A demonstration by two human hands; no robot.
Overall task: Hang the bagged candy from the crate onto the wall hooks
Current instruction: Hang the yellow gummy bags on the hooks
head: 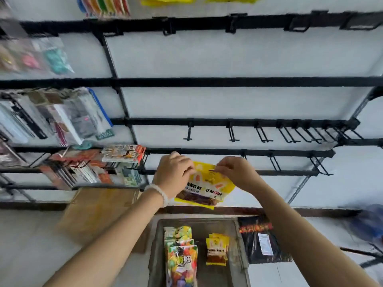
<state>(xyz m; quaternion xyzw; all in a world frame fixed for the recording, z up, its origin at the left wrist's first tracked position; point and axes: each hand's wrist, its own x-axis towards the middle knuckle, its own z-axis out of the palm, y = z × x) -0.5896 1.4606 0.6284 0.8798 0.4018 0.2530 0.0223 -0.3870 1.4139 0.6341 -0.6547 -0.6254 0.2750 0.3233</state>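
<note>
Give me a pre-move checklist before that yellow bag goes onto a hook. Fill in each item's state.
1. Both hands on the bag: ok. The left hand and right hand pinch the top edge of the yellow candy bag.
2. Bag upright, print facing out: ok.
3. Hang hole lined up with a hook: cannot tell, fingers hide it.
4. Free hook nearby: ok, an empty hook sits just to the right.
5. More stock left: ok, bags remain in the crate.

Grey crate (pixel 154 245) and cardboard (pixel 93 214) on floor (pixel 31 245)
</note>
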